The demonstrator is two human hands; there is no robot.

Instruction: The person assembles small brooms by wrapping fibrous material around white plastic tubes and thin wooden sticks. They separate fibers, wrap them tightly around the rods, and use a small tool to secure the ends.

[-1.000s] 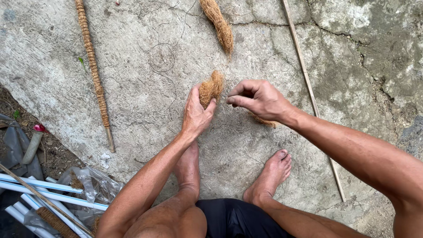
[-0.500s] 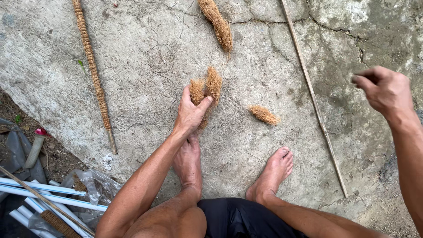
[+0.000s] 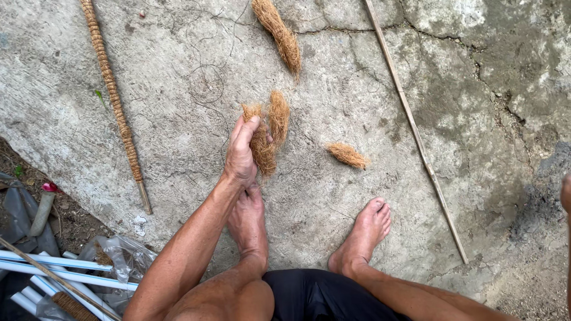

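My left hand (image 3: 241, 156) grips a bundle of brown coconut fibre (image 3: 269, 131) above the concrete ground (image 3: 196, 89). The bundle sticks up past my fingers in two tufts. Only a sliver of my right arm (image 3: 565, 193) shows at the right edge, and the hand itself is out of view. A small loose tuft of fibre (image 3: 348, 154) lies on the ground to the right of the bundle. A longer tuft (image 3: 279, 32) lies further off, near the top.
A stick wrapped in fibre rope (image 3: 113, 98) lies at the left. A thin bare stick (image 3: 416, 131) runs diagonally at the right. My two bare feet (image 3: 363, 232) rest on the concrete. White pipes (image 3: 53, 264) and plastic bags (image 3: 125, 255) lie at the lower left.
My right hand let go near the bundle, swung off to the right and left the view. A small tuft now lies on the ground. My left hand still holds the bundle.
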